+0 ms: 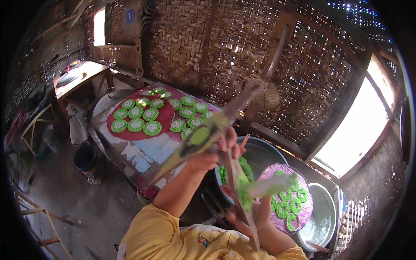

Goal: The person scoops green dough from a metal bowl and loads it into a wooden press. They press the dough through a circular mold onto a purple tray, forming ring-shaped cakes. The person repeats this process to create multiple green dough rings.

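Observation:
My left hand (206, 159) is closed around a long wooden press (173, 167), tilted up across the middle of the view. A round dark opening in it holds a green disc (199, 136). Below it slants a narrow wooden bar (234, 177) with green stringy dough (244, 190) against it; whether it joins the press I cannot tell. The fingers of my right hand (242, 219) wrap round the bar's lower part. A flat, pale, green-smeared piece (273, 185), blurred by motion, juts out beside the dough; its hold is unclear.
Green dough rings with pale centres lie on red round mats (167, 116) on the table (141, 156). To the right are a metal basin (264, 151), a pink round mat (266, 173) with green rings, and a water basin (331, 212). A dark bucket (84, 158) stands on the floor.

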`<state>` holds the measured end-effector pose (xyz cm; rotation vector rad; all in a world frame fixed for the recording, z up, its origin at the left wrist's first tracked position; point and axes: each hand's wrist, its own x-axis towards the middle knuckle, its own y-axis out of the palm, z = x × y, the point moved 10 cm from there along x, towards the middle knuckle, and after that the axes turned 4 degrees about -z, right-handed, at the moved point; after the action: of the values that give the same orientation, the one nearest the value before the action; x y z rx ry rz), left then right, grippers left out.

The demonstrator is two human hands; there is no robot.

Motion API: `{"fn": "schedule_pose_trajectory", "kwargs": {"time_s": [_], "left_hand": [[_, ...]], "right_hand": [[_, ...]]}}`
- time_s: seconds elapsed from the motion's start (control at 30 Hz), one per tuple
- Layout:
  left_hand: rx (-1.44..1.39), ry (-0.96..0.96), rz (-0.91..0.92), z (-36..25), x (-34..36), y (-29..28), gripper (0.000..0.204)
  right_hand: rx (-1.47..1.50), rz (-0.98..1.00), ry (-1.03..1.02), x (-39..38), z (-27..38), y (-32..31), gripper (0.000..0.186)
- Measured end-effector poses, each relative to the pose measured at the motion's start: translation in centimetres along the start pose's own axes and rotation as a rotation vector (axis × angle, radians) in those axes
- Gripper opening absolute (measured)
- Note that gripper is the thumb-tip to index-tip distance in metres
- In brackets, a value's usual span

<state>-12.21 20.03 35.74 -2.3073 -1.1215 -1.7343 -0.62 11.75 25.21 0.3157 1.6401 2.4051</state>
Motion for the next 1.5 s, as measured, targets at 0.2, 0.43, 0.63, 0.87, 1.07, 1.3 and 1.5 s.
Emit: {"fn": "schedule_pose_trajectory", "kwargs": {"time_s": [0.2, 0.43, 0.63, 0.87, 1.07, 1.3, 1.5], "left_hand": [[0.614, -0.394, 0.14, 6.6, -4.1, 3.4, 0.083], [1.453, -0.288, 0.369, 13.0, -3.8, 8.2, 0.047], [1.582, -0.453, 0.336, 19.0, -2.6, 11.0, 0.039], [1.379, -0.445, 0.4, 27.0, -3.6, 15.7, 0.048], [1.226, -0.254, 0.34, 32.9, -3.6, 17.6, 0.04], [1.197, -0.406, 0.252, 39.2, -0.9, 15.7, 0.052], [-0.529, -0.366, 0.118, 35.0, 7.7, 17.7, 0.118]], "right_hand": [[-0.271, 0.063, -0.558, -6.7, 7.9, 3.7, 0.091], [-1.042, -0.578, -0.775, -16.9, 13.5, 4.8, 0.108], [-2.314, -0.599, -0.875, -22.1, 12.4, 9.1, 0.09], [-2.336, -0.592, -0.867, -27.9, 11.3, 7.2, 0.085], [-2.345, -0.758, -0.85, -32.0, 13.0, 4.2, 0.088], [-1.039, -0.649, -0.122, -37.1, 16.0, -5.5, 0.093], [-0.745, -0.476, 0.038, -40.3, 12.7, -5.8, 0.116]]}}
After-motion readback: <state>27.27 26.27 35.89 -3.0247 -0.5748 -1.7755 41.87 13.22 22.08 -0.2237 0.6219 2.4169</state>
